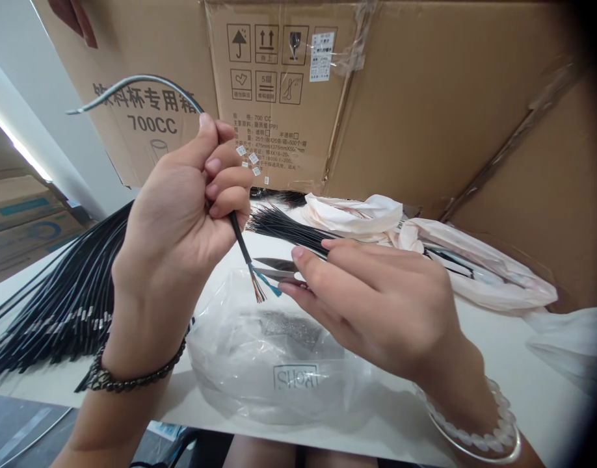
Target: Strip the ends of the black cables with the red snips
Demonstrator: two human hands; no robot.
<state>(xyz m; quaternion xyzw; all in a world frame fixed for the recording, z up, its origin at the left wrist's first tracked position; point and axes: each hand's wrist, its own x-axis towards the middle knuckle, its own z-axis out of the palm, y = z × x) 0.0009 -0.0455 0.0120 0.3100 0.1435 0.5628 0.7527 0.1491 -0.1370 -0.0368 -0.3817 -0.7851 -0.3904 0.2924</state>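
My left hand (181,188) is closed around a black cable (240,240), whose grey-looking far end curves up and to the left. From its lower end, thin coloured wires (257,289) fan out, and a blue strip (270,285) splits off to the right. In my right hand (376,305) is a pair of scissors (275,264), its handles mostly hidden by my fingers. The slightly parted blades point left at the blue strip, close to where it leaves the black jacket; whether they touch it I cannot tell.
A clear plastic bag (240,383) lies below my hands on the white table (376,422). Many black cables (79,286) spread at left; another bundle (293,224) lies behind, beside white wrapping (357,214). Cardboard boxes (415,97) wall off the back. Another person's fingers (77,19) show top left.
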